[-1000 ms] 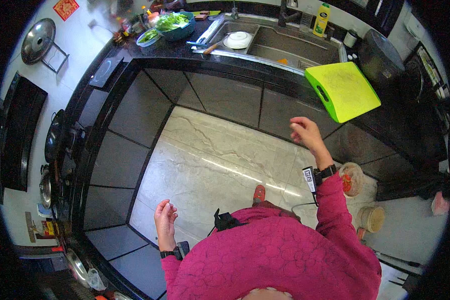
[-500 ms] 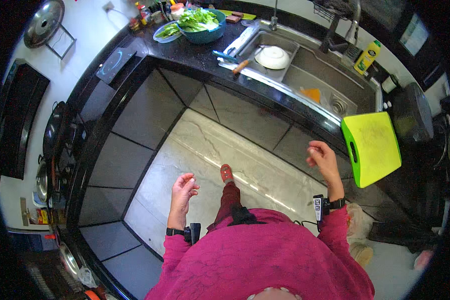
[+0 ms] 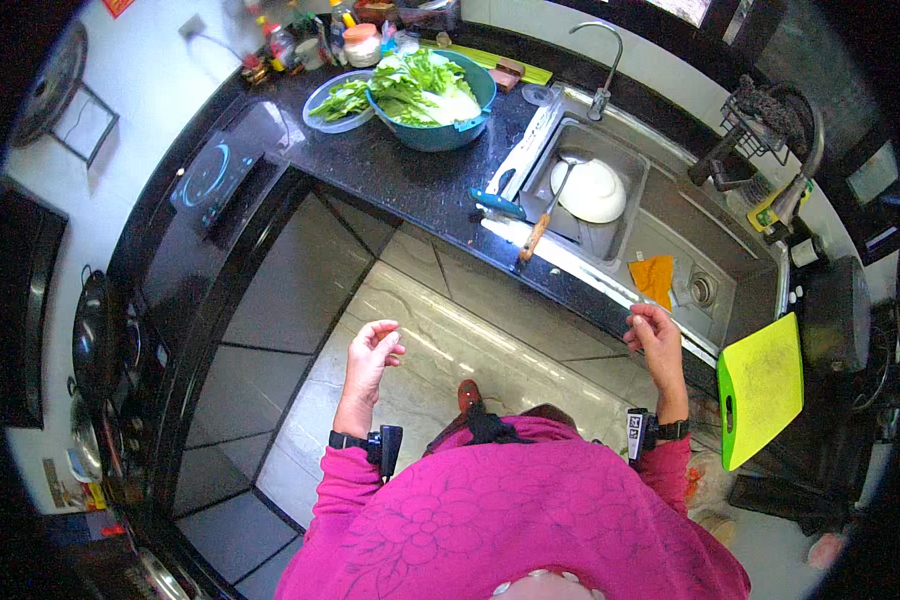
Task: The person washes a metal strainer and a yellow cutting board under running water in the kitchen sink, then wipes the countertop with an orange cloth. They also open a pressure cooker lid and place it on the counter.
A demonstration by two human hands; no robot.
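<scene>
- Since half a second back, the view has swung toward the counter: our teal bowl of greens (image 3: pixel 432 95) and the sink (image 3: pixel 610 215) now sit closer to centre, and our hands have risen a little.
- Left hand (image 3: pixel 372 352): empty, fingers loosely curled, palm up, over the marble floor (image 3: pixel 440 350), touching nothing.
- Right hand (image 3: pixel 656 335): empty too, fingers curled in toward the thumb, just beside the sink's front edge, nearest the orange cloth (image 3: pixel 654 278).
- We judge both hands hang free mid-stride, hence nothing gripped.
- White bowl (image 3: pixel 590 190) lies in the basin with a ladle (image 3: pixel 550 205) leaning over the rim, handle toward us.
- Blue-handled knife (image 3: pixel 497 203) rests on the counter beside the sink, within reach.
- Lime-green cutting board (image 3: pixel 762 388) is propped at our right.
- Clear bowl of leaves (image 3: pixel 338 100) touches the teal one.
- Jars and bottles (image 3: pixel 355 35) cluster at the back wall; a yellow-labelled bottle (image 3: pixel 765 210) stands right of the sink; labels too small to tell.
</scene>
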